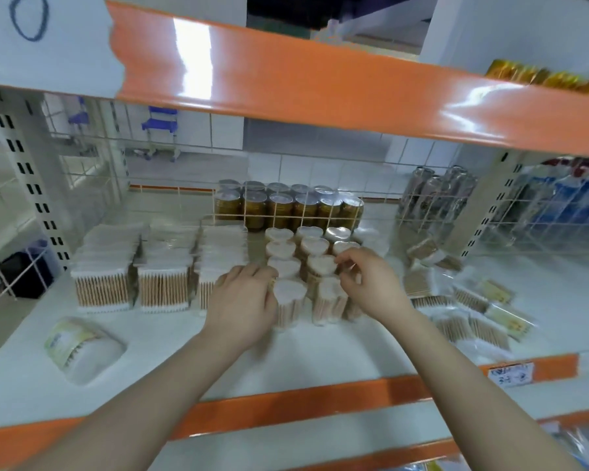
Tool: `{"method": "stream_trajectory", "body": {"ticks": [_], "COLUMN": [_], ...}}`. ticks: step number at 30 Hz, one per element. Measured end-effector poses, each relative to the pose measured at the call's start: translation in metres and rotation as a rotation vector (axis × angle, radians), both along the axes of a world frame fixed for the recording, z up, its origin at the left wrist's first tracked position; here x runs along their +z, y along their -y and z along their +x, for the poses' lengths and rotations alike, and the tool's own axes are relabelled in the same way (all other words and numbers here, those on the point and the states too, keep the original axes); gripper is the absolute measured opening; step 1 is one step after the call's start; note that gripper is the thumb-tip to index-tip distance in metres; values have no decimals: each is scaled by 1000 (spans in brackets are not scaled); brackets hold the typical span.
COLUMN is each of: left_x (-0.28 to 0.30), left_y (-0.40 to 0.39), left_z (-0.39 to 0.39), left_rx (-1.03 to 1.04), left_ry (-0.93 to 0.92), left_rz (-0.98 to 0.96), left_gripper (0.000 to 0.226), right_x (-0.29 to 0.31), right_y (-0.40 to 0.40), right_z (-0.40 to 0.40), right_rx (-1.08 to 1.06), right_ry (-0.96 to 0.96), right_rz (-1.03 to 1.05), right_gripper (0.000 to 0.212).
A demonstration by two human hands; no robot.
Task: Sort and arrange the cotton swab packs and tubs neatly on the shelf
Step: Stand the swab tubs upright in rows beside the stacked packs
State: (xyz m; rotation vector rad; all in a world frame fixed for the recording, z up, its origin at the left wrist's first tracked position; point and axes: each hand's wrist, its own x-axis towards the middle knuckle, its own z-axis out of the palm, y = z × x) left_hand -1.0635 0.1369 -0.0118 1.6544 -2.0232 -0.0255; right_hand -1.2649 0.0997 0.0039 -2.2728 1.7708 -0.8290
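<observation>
Several heart-shaped cotton swab tubs (317, 263) stand in rows at the middle of the white shelf (184, 348). My left hand (244, 305) grips the front-left tub (289, 300) from its left side. My right hand (371, 283) has curled fingers on the front-right tub (330, 300), next to the right column of tubs. Three stacks of flat swab packs (157, 266) stand in a row left of the tubs. One round-cornered swab pack (84, 348) lies on its side at the front left. Loose flat packs (470, 307) lie scattered to the right.
Behind a wire grid stand brown jars with clear lids (286, 207). The orange upper shelf beam (320, 93) hangs low overhead. A white upright (31, 185) stands at left, another at right (483, 205). An orange front edge (286, 406) bounds the shelf.
</observation>
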Motion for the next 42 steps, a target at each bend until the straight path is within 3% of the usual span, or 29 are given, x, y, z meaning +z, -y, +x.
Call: {"method": "stream_trajectory", "body": {"ticks": [20,27,34,38,42], "left_x": [-3,-5,-8,-8,-14], "left_y": [24,31,33,34,36], "left_z": [-128,-152,-164,-166,-166], "left_rx": [-175,-167,-128,-92,-93], "left_ry": [84,118,77,68,61], "left_rz": [94,115,125,156,147], "left_gripper": [45,43,58,43,44], "right_x": [-13,-20,-28,-35,-39], "right_y": [20,36,51,65,71], "right_z": [-160,-189,-203,-204,-205], "right_rx": [-105,-94,-21,21,41], "right_ry": [-125,-220,-276,-366,-421], "right_rz": [138,219,236,253,261], "right_gripper": [35,50,56,60,58]}}
